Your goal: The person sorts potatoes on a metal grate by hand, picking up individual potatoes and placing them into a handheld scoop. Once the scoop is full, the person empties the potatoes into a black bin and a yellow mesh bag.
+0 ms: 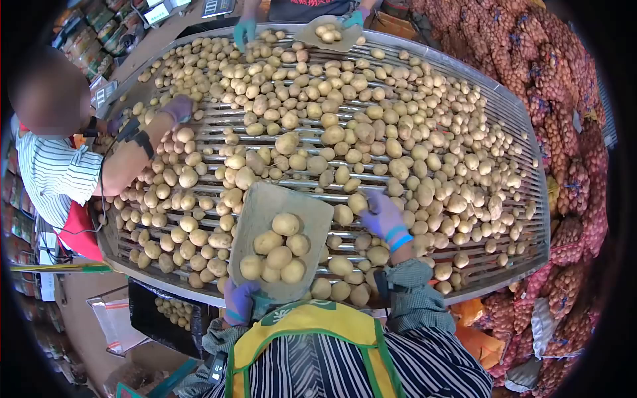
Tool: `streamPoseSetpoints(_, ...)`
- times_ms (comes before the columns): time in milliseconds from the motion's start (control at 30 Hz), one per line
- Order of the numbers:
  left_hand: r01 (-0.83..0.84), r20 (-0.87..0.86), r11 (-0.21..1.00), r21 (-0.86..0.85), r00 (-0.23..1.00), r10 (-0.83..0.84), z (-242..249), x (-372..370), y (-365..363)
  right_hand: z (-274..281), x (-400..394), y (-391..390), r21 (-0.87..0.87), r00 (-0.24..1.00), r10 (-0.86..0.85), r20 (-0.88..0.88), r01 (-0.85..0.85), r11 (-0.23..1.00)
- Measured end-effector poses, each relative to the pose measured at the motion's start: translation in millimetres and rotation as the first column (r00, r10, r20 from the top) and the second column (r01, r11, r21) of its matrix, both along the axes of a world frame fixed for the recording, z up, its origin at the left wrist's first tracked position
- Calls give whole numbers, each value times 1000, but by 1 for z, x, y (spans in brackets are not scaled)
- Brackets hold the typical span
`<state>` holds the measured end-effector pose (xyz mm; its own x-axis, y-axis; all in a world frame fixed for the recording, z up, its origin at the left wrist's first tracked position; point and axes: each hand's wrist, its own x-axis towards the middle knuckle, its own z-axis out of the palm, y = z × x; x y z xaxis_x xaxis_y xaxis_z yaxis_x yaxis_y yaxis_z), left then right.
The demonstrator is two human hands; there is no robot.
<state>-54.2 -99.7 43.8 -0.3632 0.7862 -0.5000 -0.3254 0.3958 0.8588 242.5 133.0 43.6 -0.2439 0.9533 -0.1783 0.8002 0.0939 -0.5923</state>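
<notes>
My left hand (pixel 241 300), in a purple glove, grips the near left edge of a grey tray (pixel 265 205) that holds several potatoes (pixel 279 256). The tray rests tilted over the slatted metal table (pixel 292 180). My right hand (pixel 382 215), also gloved in purple with a blue band at the wrist, is over the table to the right of the tray. Its fingers are bent around or against a potato (pixel 357 201); how firmly they hold it is hard to make out. Loose potatoes (pixel 424 192) lie all around both hands.
A co-worker (pixel 60 166) at the left reaches over the table with gloved hands. Another person's gloved hands (pixel 245 33) are at the far edge, beside a second tray (pixel 312 38). Filled net sacks (pixel 504 53) are piled at the right. A black crate (pixel 149 312) stands below left.
</notes>
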Motion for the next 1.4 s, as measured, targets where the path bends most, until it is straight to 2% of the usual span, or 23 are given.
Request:
streamPoseSetpoints(33,6,-11,1000,-1,1000,-6,-4,1,-2,-7,-4,-9,-1,1000,-6,-11,6,1000)
streamPoseSetpoints(100,-61,20,995,78,998,59,-10,6,-1,-19,-12,-21,259,1000,24,15,-27,965)
streamPoseSetpoints(233,-159,86,983,88,985,152,3,20,2,-25,-10,-8,62,996,-12,-87,17,998)
streamPoseSetpoints(367,-191,47,980,54,981,188,-3,24,0,-13,-7,-6,39,997,83,-5,-83,996)
streamPoseSetpoints(467,-225,12,972,66,974,225,-4,29,1,-21,-9,-7,116,995,68,-71,-59,991)
streamPoseSetpoints(533,-239,-9,969,64,971,240,-2,32,0,-14,-9,-7,106,992,68,-105,-57,993)
streamPoseSetpoints(567,-294,48,955,46,955,292,9,39,6,-10,-10,-4,101,989,57,-133,-43,994)
streamPoseSetpoints(600,-347,104,938,26,934,342,16,44,9,-10,-11,0,99,989,64,-135,-51,994)
streamPoseSetpoints(667,-346,107,938,23,934,342,12,43,7,-10,-13,9,237,990,138,-31,-127,963)
streamPoseSetpoints(800,-294,74,956,8,953,293,9,44,5,-9,-24,28,144,989,145,-23,-141,979)
streamPoseSetpoints(867,-289,46,957,-5,956,289,13,46,4,-22,-28,34,51,970,-36,-239,50,997)
streamPoseSetpoints(900,-272,16,962,-15,962,273,13,47,4,-25,-30,34,48,972,-26,-235,39,998)
streamPoseSetpoints(967,-296,13,955,-1,955,296,8,47,3,-28,-36,34,69,954,-147,-262,171,983)
streamPoseSetpoints(1100,-301,-15,953,-13,953,301,9,47,4,-45,-40,39,173,955,-126,-267,176,969)
streamPoseSetpoints(1167,-303,-21,953,-11,953,303,16,49,8,-51,-35,47,-77,835,-261,-484,256,964)
streamPoseSetpoints(1200,-305,-29,952,-10,952,304,18,49,9,-47,-33,49,-290,634,-400,-663,275,917)
streamPoseSetpoints(1233,-306,-23,952,-10,952,306,17,48,9,-40,-23,53,-467,533,-497,-685,202,861)
streamPoseSetpoints(1300,-291,-41,957,-11,956,290,16,47,9,-27,-17,49,-475,560,-446,-699,103,874)
streamPoseSetpoints(1333,-283,-33,959,-8,959,282,15,46,10,-28,-17,49,-471,561,-447,-697,114,875)
streamPoseSetpoints(1400,-300,10,954,15,954,300,14,46,10,-39,-21,51,-425,702,-402,-588,155,892)
